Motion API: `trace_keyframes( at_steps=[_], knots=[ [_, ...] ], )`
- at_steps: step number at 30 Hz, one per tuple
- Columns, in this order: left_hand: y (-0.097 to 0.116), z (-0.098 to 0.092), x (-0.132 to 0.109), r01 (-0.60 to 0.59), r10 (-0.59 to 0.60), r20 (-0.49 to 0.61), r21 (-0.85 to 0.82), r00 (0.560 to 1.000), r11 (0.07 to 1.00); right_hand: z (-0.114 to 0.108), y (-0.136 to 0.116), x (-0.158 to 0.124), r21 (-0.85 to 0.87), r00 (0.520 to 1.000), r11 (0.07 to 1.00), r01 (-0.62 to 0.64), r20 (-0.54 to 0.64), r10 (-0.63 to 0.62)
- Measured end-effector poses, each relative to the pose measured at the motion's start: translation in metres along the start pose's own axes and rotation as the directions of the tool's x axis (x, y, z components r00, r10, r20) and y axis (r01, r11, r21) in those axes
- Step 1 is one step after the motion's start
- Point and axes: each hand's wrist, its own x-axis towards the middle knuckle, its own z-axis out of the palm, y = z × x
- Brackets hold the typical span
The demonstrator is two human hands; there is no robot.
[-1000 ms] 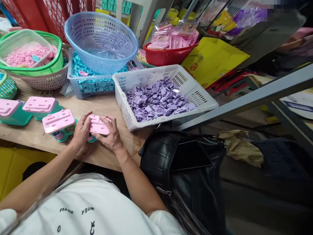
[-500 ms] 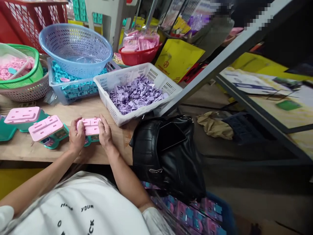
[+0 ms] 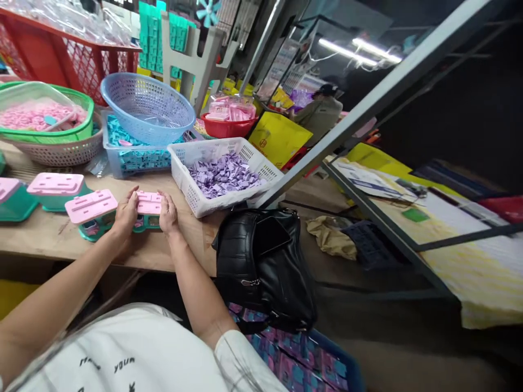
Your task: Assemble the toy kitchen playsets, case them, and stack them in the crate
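You have the pink-topped box between your two hands, at the near part of the bench and in front of the white basket of purple pieces. The fingers of your left hand are clamped on its left end, and those of your right hand on its right end, with the thumbs seeming to lie along the edges of the top. The pink side faces up, the teal body shows below, and whether its base touches the wood you cannot tell from here.

The step in hand looks like steadying the box and squaring or pressing the pink part onto the teal one; how firmly you press does not show. The next move, as I judge it, calls for even force from both sides, the top kept level, and a look along the seam before you let go.

Mind your left knuckles: a second box with the same pink top stands just beside them, tilted in your view, and a third box stands beyond it. Leaving the hold sideways could nudge that neighbour, so lifting the left fingers upward seems safer.
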Motion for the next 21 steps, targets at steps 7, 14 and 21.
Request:
trace_keyframes(
  at_steps=[7, 14, 21],
  knots=[
    [0.006, 0.004, 0.012, -0.014, 0.020, -0.022, 0.248, 1.000, 0.969, 0.007, 0.002, 0.018, -0.275, 0.995, 0.961, -0.010, 0.097, 0.038],
    [0.036, 0.009, -0.031, -0.221, 0.235, 0.029, 0.463, 0.972, 0.858, 0.000, -0.013, 0.027, -0.517, 0.976, 0.854, 0.053, 0.209, 0.066],
    [0.089, -0.074, -0.051, -0.343, 0.370, 0.343, 0.937, 0.863, -0.067, -0.002, -0.044, 0.031, -0.692, 0.979, 0.717, 0.083, 0.189, 0.070]
  ],
)
